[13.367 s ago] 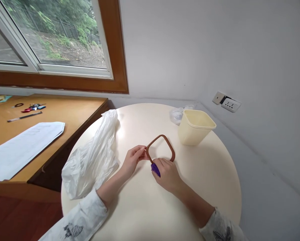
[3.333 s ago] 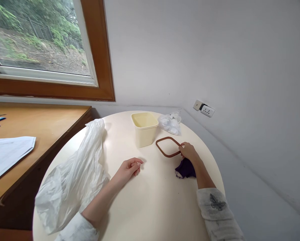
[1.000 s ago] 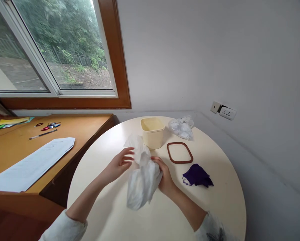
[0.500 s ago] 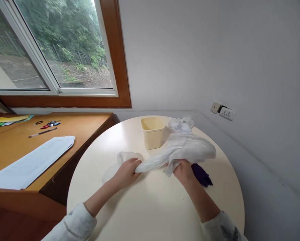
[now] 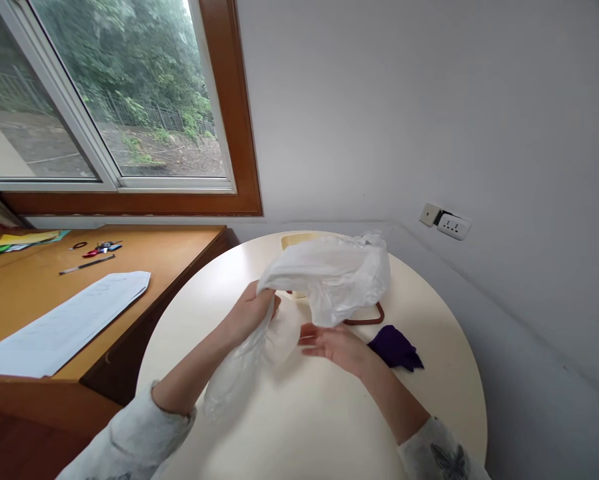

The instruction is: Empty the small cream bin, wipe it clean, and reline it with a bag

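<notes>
My left hand [image 5: 249, 313] is closed around the gathered middle of a thin white plastic bag [image 5: 329, 273]. One part of the bag billows to the right above the table, and the other part hangs down past my wrist. Below the raised part, my right hand [image 5: 334, 347] has its fingers stretched out toward the left and holds nothing. A purple cloth [image 5: 394, 347] lies just right of that hand. Part of a brown, rounded frame-like thing [image 5: 374, 317] shows under the bag. The cream plastic bin [image 5: 292, 239] stands behind the bag, mostly hidden.
All this is on a round cream table [image 5: 444, 400] against the wall. To the left, a wooden desk [image 5: 179, 253] holds paper sheets [image 5: 69, 327], a pen [image 5: 87, 265], small items with red and blue parts [image 5: 102, 249] and coloured papers [image 5: 24, 239]. A wall socket [image 5: 453, 225] is at right.
My right hand has let go of the bag and moved lower left, its fingers opening. My left hand has lifted the bag slightly, and the bag now covers most of the bin.
</notes>
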A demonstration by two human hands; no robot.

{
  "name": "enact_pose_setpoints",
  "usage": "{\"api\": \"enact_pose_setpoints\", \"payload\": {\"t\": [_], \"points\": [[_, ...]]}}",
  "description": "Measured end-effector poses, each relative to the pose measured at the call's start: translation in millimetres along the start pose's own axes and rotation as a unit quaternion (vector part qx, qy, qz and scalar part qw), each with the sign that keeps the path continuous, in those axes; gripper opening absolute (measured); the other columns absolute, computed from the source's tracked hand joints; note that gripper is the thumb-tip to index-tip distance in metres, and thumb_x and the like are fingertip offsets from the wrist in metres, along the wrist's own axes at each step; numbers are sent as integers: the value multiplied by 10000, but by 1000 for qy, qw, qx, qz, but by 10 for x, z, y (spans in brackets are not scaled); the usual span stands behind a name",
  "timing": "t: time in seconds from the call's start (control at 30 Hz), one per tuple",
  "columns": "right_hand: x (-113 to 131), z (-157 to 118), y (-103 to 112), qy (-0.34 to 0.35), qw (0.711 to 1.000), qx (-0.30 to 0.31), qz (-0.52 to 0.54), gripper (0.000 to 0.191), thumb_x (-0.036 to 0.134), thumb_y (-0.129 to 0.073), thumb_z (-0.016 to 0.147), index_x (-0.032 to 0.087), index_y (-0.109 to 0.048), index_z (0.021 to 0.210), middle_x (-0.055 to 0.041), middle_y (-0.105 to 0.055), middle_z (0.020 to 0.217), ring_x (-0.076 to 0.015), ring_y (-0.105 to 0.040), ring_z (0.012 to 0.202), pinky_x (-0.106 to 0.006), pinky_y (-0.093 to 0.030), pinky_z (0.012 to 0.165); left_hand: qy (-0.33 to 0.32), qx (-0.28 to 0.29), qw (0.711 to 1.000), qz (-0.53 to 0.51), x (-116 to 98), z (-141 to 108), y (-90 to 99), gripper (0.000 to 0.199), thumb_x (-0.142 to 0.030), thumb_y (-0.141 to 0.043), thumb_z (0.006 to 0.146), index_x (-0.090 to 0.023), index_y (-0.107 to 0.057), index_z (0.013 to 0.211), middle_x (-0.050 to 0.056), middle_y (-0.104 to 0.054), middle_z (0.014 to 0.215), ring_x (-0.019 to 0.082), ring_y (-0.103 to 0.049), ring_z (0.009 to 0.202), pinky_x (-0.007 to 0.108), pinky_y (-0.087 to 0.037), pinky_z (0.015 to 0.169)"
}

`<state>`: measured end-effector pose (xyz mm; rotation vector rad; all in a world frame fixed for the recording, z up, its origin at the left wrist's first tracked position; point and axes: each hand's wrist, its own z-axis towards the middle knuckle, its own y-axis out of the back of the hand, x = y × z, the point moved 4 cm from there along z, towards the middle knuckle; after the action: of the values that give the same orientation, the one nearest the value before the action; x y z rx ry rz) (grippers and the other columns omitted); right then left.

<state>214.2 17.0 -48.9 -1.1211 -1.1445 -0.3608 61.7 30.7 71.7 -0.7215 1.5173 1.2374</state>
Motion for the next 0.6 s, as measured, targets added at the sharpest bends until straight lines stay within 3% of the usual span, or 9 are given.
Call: {"api": "enact_pose_setpoints", "payload": {"t": [0.1,0.17,0.23,0.33,0.43,0.5,0.6], "points": [[1,-64,-276,11,985,148,-91,705,405,-743,606,253,-473,1239,-109,-479,1280,-231,-438,1187,-440,-339,979,-37,122,987,99,-95,-72,-208,165,-228,-405,760,-184,-538,673,-8,-553,623,143,-491,590,228,-342,531],[59,-83,-284,59,982,143,-111,950,545,-745,521,326,-315,1339,-102,-364,1379,-230,-361,1247,-440,-321,987,-68,202,961,174,-51,-131,-345,136,-224,-441,746,-200,-569,704,4,-603,719,169,-525,663,239,-357,573],[129,-83,-162,104,986,74,-107,1022,635,-701,502,342,-244,1368,-105,-302,1418,-246,-337,1263,-457,-321,983,-78,234,937,246,68,-168,-415,148,-245,-455,746,-208,-565,654,1,-573,637,157,-486,571,243,-320,526],[243,-98,74,149,985,-34,-78,860,642,-660,564,305,-381,1304,-112,-378,1372,-275,-393,1216,-472,-364,942,-62,243,920,301,281,-185,-424,209,-273,-468,740,-209,-505,545,-12,-471,507,125,-369,427,253,-245,456],[385,-144,206,181,977,-104,-45,341,472,-628,706,251,-602,965,-73,-550,1178,-236,-510,1055,-408,-424,876,-46,250,912,321,436,-177,-379,193,-251,-472,723,-212,-486,535,-10,-470,501,124,-356,407,259,-227,440],[490,-190,245,203,967,-144,-46,133,352,-626,726,225,-588,735,-38,-602,976,-193,-537,937,-342,-445,834,-43,247,911,328,498,-151,-330,166,-229,-458,725,-217,-512,568,-2,-504,524,137,-393,427,260,-245,450],[612,-267,307,212,958,-186,-49,105,283,-638,711,231,-551,684,-2,-565,789,-163,-526,821,-286,-475,720,-93,155,912,369,519,-57,-203,144,-183,-448,721,-221,-561,641,19,-559,612,175,-488,546,290,-351,574]]}}
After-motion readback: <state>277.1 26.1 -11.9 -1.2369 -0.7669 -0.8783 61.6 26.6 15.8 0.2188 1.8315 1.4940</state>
